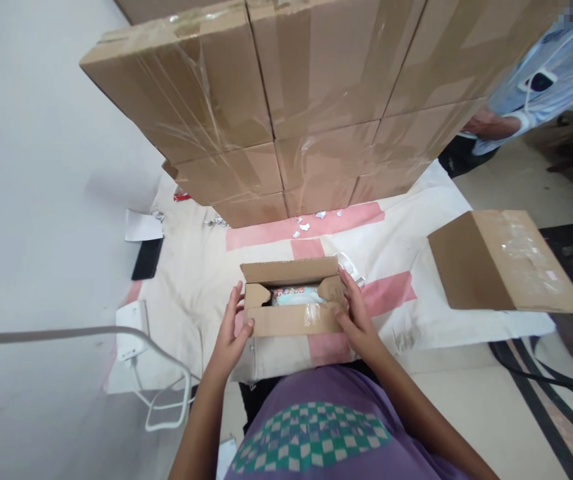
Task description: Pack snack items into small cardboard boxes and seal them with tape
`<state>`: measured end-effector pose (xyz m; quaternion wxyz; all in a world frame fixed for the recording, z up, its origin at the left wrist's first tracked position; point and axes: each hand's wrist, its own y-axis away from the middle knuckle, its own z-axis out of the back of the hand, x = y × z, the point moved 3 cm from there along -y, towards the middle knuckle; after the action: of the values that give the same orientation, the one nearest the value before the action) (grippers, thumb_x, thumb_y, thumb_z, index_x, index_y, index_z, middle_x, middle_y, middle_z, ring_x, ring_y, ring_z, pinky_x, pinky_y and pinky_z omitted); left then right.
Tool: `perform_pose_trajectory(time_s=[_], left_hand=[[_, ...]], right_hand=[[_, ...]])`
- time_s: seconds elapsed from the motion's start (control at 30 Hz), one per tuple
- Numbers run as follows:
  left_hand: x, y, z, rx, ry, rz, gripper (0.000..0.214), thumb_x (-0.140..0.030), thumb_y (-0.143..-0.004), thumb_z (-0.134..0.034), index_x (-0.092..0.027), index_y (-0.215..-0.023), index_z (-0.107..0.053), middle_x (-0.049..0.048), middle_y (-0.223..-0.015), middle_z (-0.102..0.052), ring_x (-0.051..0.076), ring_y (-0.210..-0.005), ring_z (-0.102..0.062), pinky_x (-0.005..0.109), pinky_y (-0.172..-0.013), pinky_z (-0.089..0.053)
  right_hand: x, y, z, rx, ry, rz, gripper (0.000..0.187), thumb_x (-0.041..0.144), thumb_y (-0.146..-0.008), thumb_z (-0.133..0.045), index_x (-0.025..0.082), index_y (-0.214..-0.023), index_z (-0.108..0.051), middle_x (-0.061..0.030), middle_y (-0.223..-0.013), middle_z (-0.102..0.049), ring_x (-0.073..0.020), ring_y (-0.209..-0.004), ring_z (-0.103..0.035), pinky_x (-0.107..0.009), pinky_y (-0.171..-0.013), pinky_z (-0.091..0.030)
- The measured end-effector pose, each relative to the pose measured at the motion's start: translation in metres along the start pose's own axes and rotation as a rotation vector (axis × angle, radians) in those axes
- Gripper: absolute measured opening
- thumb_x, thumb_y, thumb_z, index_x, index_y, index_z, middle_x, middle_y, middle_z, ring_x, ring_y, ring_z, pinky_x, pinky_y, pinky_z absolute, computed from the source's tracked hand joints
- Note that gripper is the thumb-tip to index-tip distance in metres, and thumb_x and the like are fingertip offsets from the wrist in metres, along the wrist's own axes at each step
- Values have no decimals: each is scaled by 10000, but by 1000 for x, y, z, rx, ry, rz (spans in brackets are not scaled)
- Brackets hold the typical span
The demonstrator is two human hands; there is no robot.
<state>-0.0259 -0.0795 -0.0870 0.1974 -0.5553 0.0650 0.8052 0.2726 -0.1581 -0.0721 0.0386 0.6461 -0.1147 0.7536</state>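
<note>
A small open cardboard box (294, 319) sits on a white and pink cloth (396, 267) in front of me, its flaps partly raised. Inside lies a pale wrapped packet (296, 295) with coloured print. My left hand (231, 333) grips the box's left end, thumb on the front flap. My right hand (354, 313) holds the right end, fingers curled over the side flap.
A tall stack of taped cardboard boxes (286, 100) rises behind the cloth. Another closed box (504, 270) lies at the right. A white power adapter (131, 330) with a cable and a black phone (147, 258) are at the left. A person's sleeve (541, 87) shows at top right.
</note>
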Motion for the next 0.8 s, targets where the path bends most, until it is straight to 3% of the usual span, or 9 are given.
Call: perform_pose_trajectory(time_s=[0.1, 0.17, 0.23, 0.3, 0.37, 0.5, 0.67, 0.8], left_hand=[[4, -7, -8, -9, 47, 8, 771, -328, -1020, -487, -380, -1652, -48, 93, -1742, -91, 269, -1580, -244, 477, -1220, -357], [1, -13, -8, -63, 51, -59, 773, -307, -983, -524, -353, -1645, -126, 114, -1709, -219, 279, -1552, -305, 488, -1201, -383], [-6, -17, -5, -135, 3, -134, 652, -261, -942, -562, -316, -1557, -353, 118, -1577, -425, 280, -1453, -440, 502, -1150, -433], [-16, -20, -1, -150, -111, -174, 402, -207, -933, -550, -274, -1327, -585, 96, -1407, -556, 268, -1343, -517, 511, -1121, -446], [-27, -21, 1, -94, -248, -191, 245, -172, -953, -516, -248, -1116, -683, 84, -1337, -595, 260, -1298, -522, 513, -1119, -436], [-42, -18, 0, -23, -416, -253, 208, -208, -968, -588, -259, -1123, -717, 82, -1401, -576, 272, -1301, -489, 505, -1096, -450], [-45, -16, -2, 13, -507, -313, 263, -278, -962, -651, -272, -1218, -709, 96, -1478, -516, 286, -1317, -474, 510, -1077, -463], [-51, -15, 0, 2, -595, -313, 270, -290, -946, -672, -288, -1213, -717, 87, -1485, -542, 312, -1322, -476, 537, -1089, -439]], right_hand=[[1, -9, 2, -4, 21, 89, 725, 216, -1008, -473, 343, -1644, -148, -74, -1690, -254, -256, -1560, -265, -528, -1274, -268], [1, -15, 5, -45, 50, 180, 696, 181, -973, -503, 351, -1605, -265, -87, -1617, -366, -272, -1512, -347, -545, -1231, -335], [2, -20, 8, -106, 106, 282, 610, 162, -928, -544, 335, -1502, -432, -95, -1468, -498, -289, -1423, -437, -563, -1192, -368], [2, -23, 12, -149, 154, 357, 550, 150, -891, -560, 311, -1415, -513, -95, -1325, -564, -300, -1333, -491, -580, -1158, -385], [2, -23, 13, -140, 201, 384, 496, 132, -879, -534, 305, -1342, -577, -91, -1283, -572, -304, -1291, -502, -581, -1123, -405], [4, -23, 14, -83, 300, 431, 420, 89, -878, -456, 283, -1172, -684, -83, -1329, -552, -313, -1311, -474, -578, -1093, -410], [6, -23, 11, -67, 367, 434, 372, 116, -905, -454, 254, -1168, -679, -101, -1328, -546, -320, -1285, -487, -584, -1065, -417], [2, -22, 16, -65, 295, 326, 326, 220, -980, -465, 256, -1224, -677, -114, -1381, -531, -304, -1289, -517, -526, -1053, -453]])
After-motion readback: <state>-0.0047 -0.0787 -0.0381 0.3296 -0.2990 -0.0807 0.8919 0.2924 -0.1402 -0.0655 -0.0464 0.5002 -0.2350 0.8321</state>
